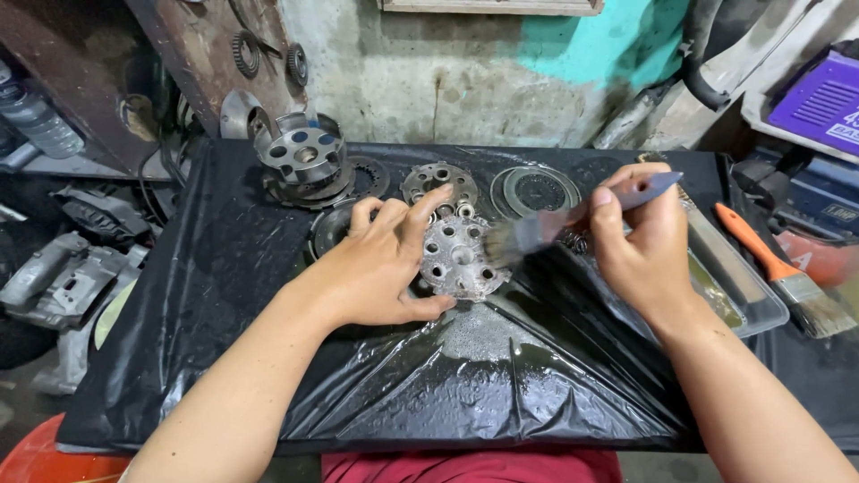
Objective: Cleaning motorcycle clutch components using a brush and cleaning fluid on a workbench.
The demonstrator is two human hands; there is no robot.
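My left hand (385,264) holds a round grey metal disc with several holes (458,258), tilted up on its edge over a wet black plastic sheet (224,295). The thumb is under the disc's lower rim and the fingers are behind its top. My right hand (637,241) grips a paintbrush with a blue-grey handle (573,217). Its bristles touch the disc's right rim. A patch of grey grit lies on the sheet just below the disc.
Other round metal parts lie at the back of the sheet: a drum-shaped hub (302,159), a holed plate (438,182), thin rings (535,190). A clear tray with liquid (738,277) and an orange-handled brush (787,273) sit at right. Engine parts (63,277) lie left.
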